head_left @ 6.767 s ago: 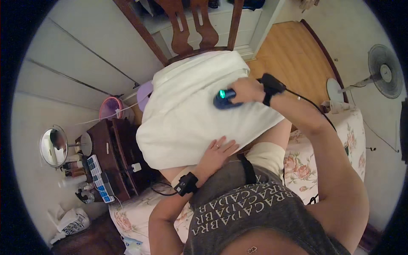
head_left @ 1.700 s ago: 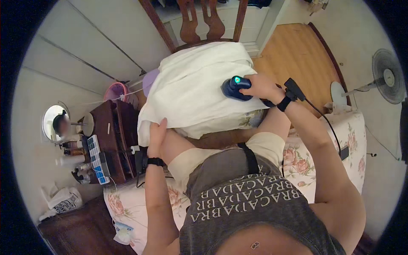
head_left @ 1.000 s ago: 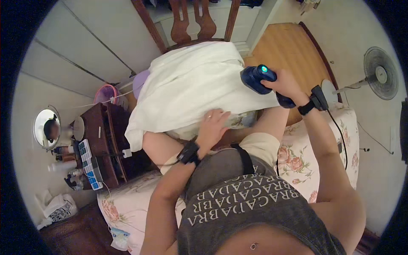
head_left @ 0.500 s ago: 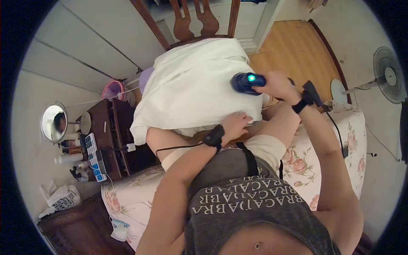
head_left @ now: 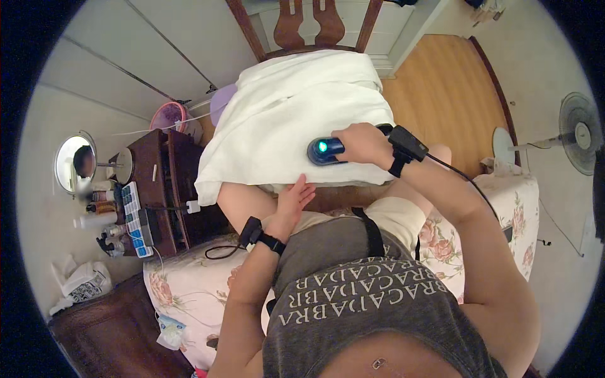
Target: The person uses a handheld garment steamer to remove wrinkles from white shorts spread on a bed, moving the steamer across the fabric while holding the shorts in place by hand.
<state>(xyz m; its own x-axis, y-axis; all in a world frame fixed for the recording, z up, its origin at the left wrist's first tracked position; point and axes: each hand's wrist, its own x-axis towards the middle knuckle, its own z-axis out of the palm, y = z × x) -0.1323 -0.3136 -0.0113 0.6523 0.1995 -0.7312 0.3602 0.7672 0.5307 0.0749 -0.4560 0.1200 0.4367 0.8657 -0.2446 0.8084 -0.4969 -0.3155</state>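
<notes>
My right hand (head_left: 365, 143) grips a dark blue handheld device (head_left: 324, 151) with a green light glowing on top. Its rounded head rests on a white cloth (head_left: 296, 113), near the edge closest to me; whether it presses down I cannot tell. The cloth is spread over the seat of a wooden chair and hangs over its near edge. My left hand (head_left: 295, 203) is at that near edge, left of the device, fingers stretched out, with the thumb tip at the fabric. Nothing shows in its grasp.
The chair back (head_left: 309, 25) rises beyond the cloth. At left, a dark wooden cabinet (head_left: 151, 189) holds a round mirror (head_left: 75, 164), bottles and a white power strip (head_left: 135, 217). A pink basket (head_left: 169, 118) is behind it. A fan (head_left: 576, 133) stands at right; I sit on a flowered bedspread (head_left: 520, 201).
My right hand has moved the device left and a little nearer to me across the cloth. My left hand has shifted left along the near edge and turned, its fingers now pointing away from me.
</notes>
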